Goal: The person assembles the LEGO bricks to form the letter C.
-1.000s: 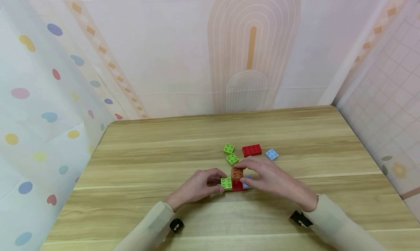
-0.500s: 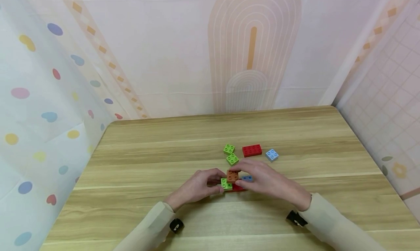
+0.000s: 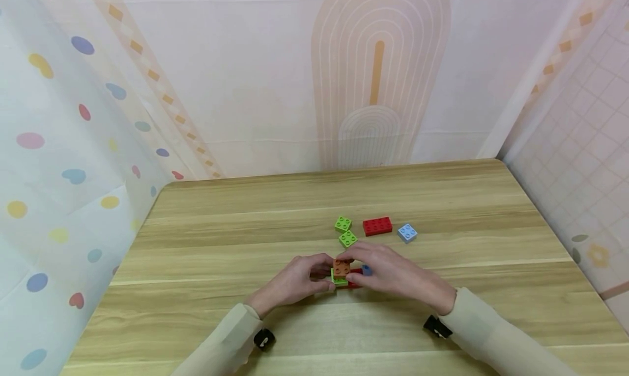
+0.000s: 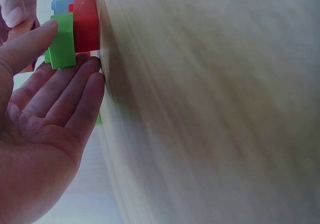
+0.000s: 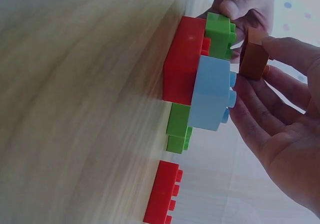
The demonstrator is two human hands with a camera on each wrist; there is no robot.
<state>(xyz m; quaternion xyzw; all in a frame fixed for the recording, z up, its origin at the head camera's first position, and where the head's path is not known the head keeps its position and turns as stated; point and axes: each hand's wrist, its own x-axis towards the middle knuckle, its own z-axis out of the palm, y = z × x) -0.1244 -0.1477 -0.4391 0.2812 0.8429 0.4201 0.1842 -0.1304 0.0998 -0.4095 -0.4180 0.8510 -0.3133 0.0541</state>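
My left hand point(image 3: 295, 280) pinches a green toy brick point(image 4: 62, 41) between thumb and fingers. That brick sits on one end of a long red brick point(image 5: 181, 66) lying on the table, and a light blue brick point(image 5: 210, 91) sits on its other end. Between the thumb and fingers of my right hand point(image 5: 295, 129) is an orange-brown brick point(image 5: 254, 53). In the right wrist view it hovers just off the green brick's studs, a small gap between them. Part of the blue brick is hidden behind my right hand in the head view.
Beyond my hands, two loose green bricks point(image 3: 348, 239) lie close together on the wooden table point(image 3: 236, 218). A second long red brick point(image 3: 377, 226) and another light blue brick point(image 3: 407, 233) lie to their right. Patterned cloth point(image 3: 255, 81) hangs behind the table.
My right hand has moved left with the orange-brown brick, from above the red brick's middle to above the green brick. My left hand has stayed in place.
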